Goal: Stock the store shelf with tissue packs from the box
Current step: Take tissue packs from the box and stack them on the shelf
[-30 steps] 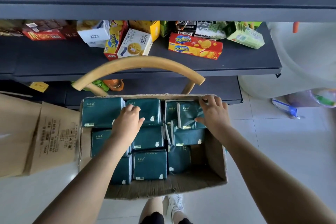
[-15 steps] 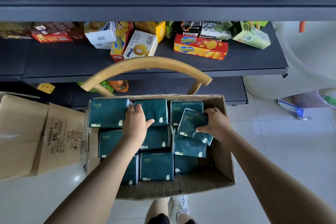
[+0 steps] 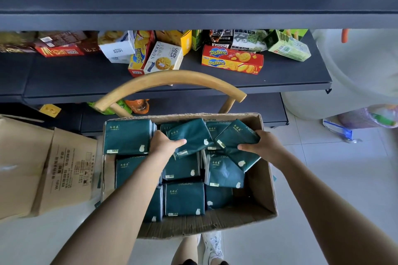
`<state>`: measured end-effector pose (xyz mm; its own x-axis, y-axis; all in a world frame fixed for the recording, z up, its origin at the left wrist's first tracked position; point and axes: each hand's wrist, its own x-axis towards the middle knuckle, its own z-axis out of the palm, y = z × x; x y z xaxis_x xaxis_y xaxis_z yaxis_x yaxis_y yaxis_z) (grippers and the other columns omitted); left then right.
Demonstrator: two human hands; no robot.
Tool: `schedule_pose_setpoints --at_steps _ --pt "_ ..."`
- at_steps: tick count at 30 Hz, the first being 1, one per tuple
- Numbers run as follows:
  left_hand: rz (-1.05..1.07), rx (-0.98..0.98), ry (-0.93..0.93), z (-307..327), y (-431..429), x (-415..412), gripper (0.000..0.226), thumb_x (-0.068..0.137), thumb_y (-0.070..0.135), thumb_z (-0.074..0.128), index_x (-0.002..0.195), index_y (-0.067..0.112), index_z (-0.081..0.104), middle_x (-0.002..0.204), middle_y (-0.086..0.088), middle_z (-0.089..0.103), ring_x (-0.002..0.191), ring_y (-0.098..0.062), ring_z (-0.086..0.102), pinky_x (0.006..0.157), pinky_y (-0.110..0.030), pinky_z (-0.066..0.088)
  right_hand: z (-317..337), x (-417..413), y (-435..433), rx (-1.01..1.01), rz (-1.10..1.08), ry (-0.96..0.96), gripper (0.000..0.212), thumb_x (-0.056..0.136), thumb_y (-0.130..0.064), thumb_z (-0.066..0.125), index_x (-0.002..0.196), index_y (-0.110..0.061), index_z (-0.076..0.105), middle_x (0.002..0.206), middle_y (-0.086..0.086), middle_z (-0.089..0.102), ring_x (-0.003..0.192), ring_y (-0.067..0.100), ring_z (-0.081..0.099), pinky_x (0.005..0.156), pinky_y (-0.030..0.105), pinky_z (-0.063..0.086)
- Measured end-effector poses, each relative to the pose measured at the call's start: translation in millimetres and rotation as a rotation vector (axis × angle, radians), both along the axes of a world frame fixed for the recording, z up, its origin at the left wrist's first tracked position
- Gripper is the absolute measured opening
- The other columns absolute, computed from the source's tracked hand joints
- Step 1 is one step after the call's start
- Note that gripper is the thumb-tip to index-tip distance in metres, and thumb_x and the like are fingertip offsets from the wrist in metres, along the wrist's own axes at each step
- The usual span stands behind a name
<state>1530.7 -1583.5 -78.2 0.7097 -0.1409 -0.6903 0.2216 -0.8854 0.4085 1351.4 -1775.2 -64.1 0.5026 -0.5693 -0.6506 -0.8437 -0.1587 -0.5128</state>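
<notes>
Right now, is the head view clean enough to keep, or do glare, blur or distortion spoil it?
Head view: the dark green tissue packs are sharp; the white rounded surface at upper right is washed out, the mauve bag below it smeared, and the wide lens bows the dark grey shelf.

Dark green tissue packs (image 3: 184,199) are lying flat in rows inside the open cardboard box (image 3: 259,196) at the lower centre of the frame, below the dark shelf (image 3: 86,79). Near the box's upper edge, a centre pack (image 3: 192,135) and a right-hand pack (image 3: 237,135) are tilting up off the rows, gripped by the left hand (image 3: 164,145) and the right hand (image 3: 263,146) respectively.
</notes>
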Motion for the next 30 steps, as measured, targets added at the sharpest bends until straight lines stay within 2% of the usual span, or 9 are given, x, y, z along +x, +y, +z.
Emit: schedule_pose_setpoints --at_steps 4,8,12,15,17,20,22,27,30 --pt "0.06 -0.099 0.113 -2.0 3.5 -0.4 0.037 0.072 0.032 0.08 0.081 0.009 0.053 0.093 -0.006 0.058 0.088 -0.025 0.056 0.078 -0.03 0.044 6.7 -1.9 1.7 -0.02 -0.023 -0.022 0.044 0.069 -0.03 0.082 0.101 -0.011 0.059 0.089 0.001 0.063 0.079 0.016 0.061 0.069 0.03 0.051" --pt "0.152 -0.26 0.14 19.1 9.3 -2.9 0.051 0.075 0.034 0.078 0.112 0.006 0.057 0.109 -0.007 0.06 0.102 -0.026 0.057 0.093 -0.037 0.046 30.8 -3.5 -0.8 -0.042 -0.008 -0.092 0.038 0.071 -0.032 0.08 0.097 -0.014 0.059 0.085 -0.003 0.063 0.071 0.007 0.058 0.06 0.023 0.045" --pt "0.287 -0.469 0.186 66.6 25.3 -0.7 0.035 0.078 0.025 0.075 0.103 0.012 0.054 0.103 -0.006 0.059 0.098 -0.024 0.056 0.088 -0.039 0.047 80.2 0.6 -3.0 -0.117 0.066 -0.148 0.033 0.075 -0.038 0.076 0.092 -0.012 0.062 0.084 0.001 0.065 0.074 0.014 0.059 0.06 0.027 0.043" --pt "0.348 -0.592 0.132 116.4 42.5 4.1 0.027 0.076 0.021 0.076 0.092 0.016 0.056 0.114 -0.01 0.061 0.108 -0.027 0.058 0.095 -0.047 0.047 133.4 6.7 1.5 -0.147 0.113 -0.264 0.026 0.08 -0.037 0.072 0.089 -0.015 0.061 0.075 -0.006 0.061 0.071 0.012 0.057 0.056 0.022 0.04" --pt "0.386 -0.681 0.078 155.6 55.1 4.3 0.023 0.077 0.018 0.075 0.088 0.015 0.055 0.109 -0.011 0.063 0.106 -0.028 0.059 0.097 -0.047 0.047 169.4 11.2 7.2 -0.174 0.141 -0.356 0.024 0.08 -0.036 0.072 0.09 -0.016 0.062 0.076 -0.007 0.063 0.072 0.012 0.059 0.057 0.02 0.041" --pt "0.402 -0.797 0.007 214.8 76.7 2.4 0.022 0.08 0.017 0.073 0.094 0.012 0.057 0.109 -0.013 0.065 0.103 -0.03 0.062 0.097 -0.049 0.047 223.8 20.4 17.8 -0.198 0.177 -0.437 0.022 0.079 -0.033 0.074 0.087 -0.017 0.062 0.077 -0.006 0.064 0.07 0.011 0.061 0.054 0.018 0.044" --pt "0.397 -0.869 -0.059 253.2 92.3 2.9 0.027 0.081 0.018 0.072 0.103 0.009 0.059 0.113 -0.014 0.065 0.104 -0.03 0.063 0.095 -0.048 0.048 259.2 30.1 25.6 -0.244 0.215 -0.482 0.031 0.076 -0.034 0.077 0.095 -0.014 0.063 0.082 -0.004 0.065 0.075 0.014 0.062 0.059 0.022 0.046" --pt "0.41 -1.032 -0.225 342.6 131.1 16.3 0.018 0.086 0.019 0.066 0.1 0.01 0.059 0.112 -0.013 0.065 0.104 -0.028 0.063 0.091 -0.044 0.051 349.8 60.9 53.2 -0.374 0.204 -0.69 0.07 0.067 -0.033 0.084 0.124 -0.015 0.047 0.122 0.003 0.054 0.111 0.021 0.055 0.091 0.034 0.046" --pt "0.4 -1.091 -0.319 384.3 155.9 36.9 0.03 0.086 0.021 0.066 0.111 0.005 0.059 0.111 -0.013 0.067 0.1 -0.027 0.065 0.085 -0.041 0.053 400.8 83.0 72.5 -0.391 0.265 -0.769 0.064 0.068 -0.034 0.083 0.119 -0.02 0.045 0.118 0.004 0.058 0.103 0.02 0.059 0.084 0.033 0.05"
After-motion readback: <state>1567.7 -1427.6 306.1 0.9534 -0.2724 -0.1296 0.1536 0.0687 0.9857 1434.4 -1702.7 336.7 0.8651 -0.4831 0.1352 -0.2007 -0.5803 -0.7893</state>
